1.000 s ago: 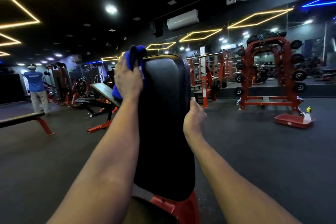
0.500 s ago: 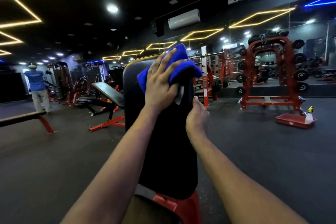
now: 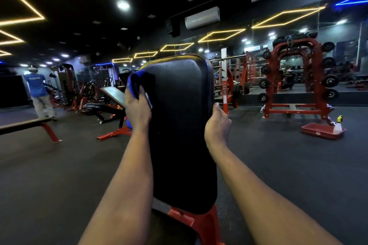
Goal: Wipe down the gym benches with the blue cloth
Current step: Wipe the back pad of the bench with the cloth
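1. The job looks to me to be in its middle. The blue cloth (image 3: pixel 133 82) is on the upright backrest pad (image 3: pixel 180 125) of the near bench, up at the pad's top left edge, so I judge this pad is being wiped now
2. I cannot tell from the dark vinyl which parts of the pad are clean. No streaks or wet patches show. The seat below the red frame (image 3: pixel 191 219) is mostly out of view
3. Two more benches stand far left: a flat bench (image 3: pixel 29 124) and an incline bench (image 3: pixel 112 94). I cannot see whether they have been wiped, so I count them as probably left to do
4. A red tray (image 3: pixel 312 132) with a spray bottle (image 3: pixel 338 125) sits on the floor far right, well apart from the bench in hand
5. My left grip (image 3: pixel 137 110) is raised at the pad's left edge, arm stretched forward and up. Its fingers are curled round the bunched cloth and press it against the side of the pad; part of the cloth hangs below the wrist
6. My right grip (image 3: pixel 217 125) is on the pad's right edge, lower than the left, thumb pointing up along the front. The fingers go behind the pad out of sight, and I judge it clasps the edge to steady the backrest
7. A person in a blue shirt (image 3: pixel 36 85) stands far left, well away from the work
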`<state>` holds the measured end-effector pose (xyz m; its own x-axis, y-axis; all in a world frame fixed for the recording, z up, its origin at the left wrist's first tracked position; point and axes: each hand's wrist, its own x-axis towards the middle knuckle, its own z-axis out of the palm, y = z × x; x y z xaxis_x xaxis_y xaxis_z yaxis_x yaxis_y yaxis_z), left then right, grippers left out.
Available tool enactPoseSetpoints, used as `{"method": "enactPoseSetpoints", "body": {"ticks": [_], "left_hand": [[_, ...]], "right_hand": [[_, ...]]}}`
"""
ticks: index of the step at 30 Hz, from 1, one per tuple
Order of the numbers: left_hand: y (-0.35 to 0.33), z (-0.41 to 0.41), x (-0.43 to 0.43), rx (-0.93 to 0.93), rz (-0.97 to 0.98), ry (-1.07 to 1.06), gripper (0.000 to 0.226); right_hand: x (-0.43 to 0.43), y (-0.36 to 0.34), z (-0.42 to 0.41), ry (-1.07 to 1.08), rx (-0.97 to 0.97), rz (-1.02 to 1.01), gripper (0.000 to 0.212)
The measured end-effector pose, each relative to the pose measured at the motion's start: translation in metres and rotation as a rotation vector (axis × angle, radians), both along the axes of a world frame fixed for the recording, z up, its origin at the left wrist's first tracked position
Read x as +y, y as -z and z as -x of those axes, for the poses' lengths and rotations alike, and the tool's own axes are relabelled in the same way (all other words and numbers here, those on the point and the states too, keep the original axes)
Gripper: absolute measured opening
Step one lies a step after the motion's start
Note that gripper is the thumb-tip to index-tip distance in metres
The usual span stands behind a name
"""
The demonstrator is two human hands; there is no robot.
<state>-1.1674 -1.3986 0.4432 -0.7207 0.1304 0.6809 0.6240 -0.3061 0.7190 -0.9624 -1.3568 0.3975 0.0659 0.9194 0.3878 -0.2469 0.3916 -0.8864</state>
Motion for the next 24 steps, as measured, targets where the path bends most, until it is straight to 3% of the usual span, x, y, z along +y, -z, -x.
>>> {"method": "enactPoseSetpoints", "body": {"ticks": [4,9,13,16,18,20,24], "left_hand": [[0.072,-0.008,-0.017,-0.182,0.058,-0.05,0.043],[0.134,-0.017,-0.041,-0.185,0.129,-0.045,0.039],[0.097,0.009,-0.048,-0.004,0.103,0.031,0.043],[0.039,0.015,-0.038,0.142,0.059,0.131,0.061],[0.022,0.001,-0.026,0.218,0.146,0.121,0.068],[0.031,-0.014,-0.016,0.226,0.219,-0.01,0.066],[0.079,-0.025,-0.015,0.12,0.106,-0.113,0.061]], "right_hand": [[-0.006,-0.002,-0.001,0.015,-0.013,-0.01,0.05],[-0.01,-0.003,-0.002,-0.007,-0.03,-0.013,0.051],[-0.009,-0.001,-0.003,-0.006,-0.018,-0.033,0.052],[-0.006,-0.001,-0.002,-0.007,-0.005,-0.041,0.052],[-0.005,0.0,-0.002,-0.012,0.002,-0.05,0.051],[-0.003,0.0,-0.003,-0.013,0.016,-0.045,0.05],[-0.006,0.001,-0.003,-0.035,0.02,-0.028,0.049]]}}
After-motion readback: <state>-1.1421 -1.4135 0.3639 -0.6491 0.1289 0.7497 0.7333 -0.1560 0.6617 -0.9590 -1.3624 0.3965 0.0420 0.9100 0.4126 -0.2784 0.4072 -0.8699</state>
